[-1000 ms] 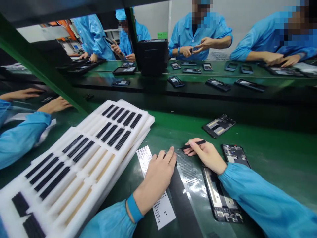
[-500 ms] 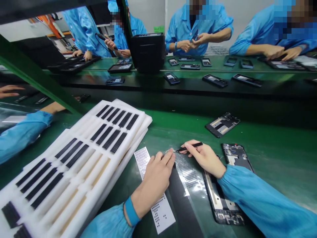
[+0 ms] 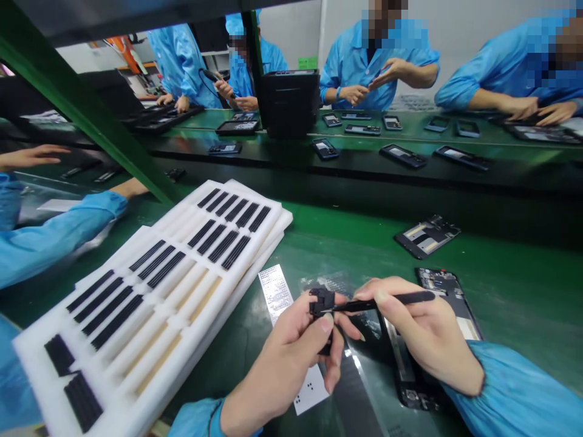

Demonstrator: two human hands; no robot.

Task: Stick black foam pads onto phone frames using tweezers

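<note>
My left hand is closed round a small black phone part, lifted above the mat between thumb and fingers. In my right hand are black tweezers, held like a pen, their tip at the part's right side. Whether the tip touches the part I cannot tell. Below the hands lie a white sheet of small black dots and a clear dotted film with a dark strip. Partly hidden by my right hand, an opened phone lies on the mat.
White foam trays with black strips in slots are stacked at left. Another opened phone and a phone frame lie to the right. A green post slants at left. Co-workers in blue sit across; a co-worker's sleeve reaches in at left.
My left hand has risen from the dotted sheet and now holds the small black part. My right hand has brought the tweezers from the film to that part. The view has shifted slightly.
</note>
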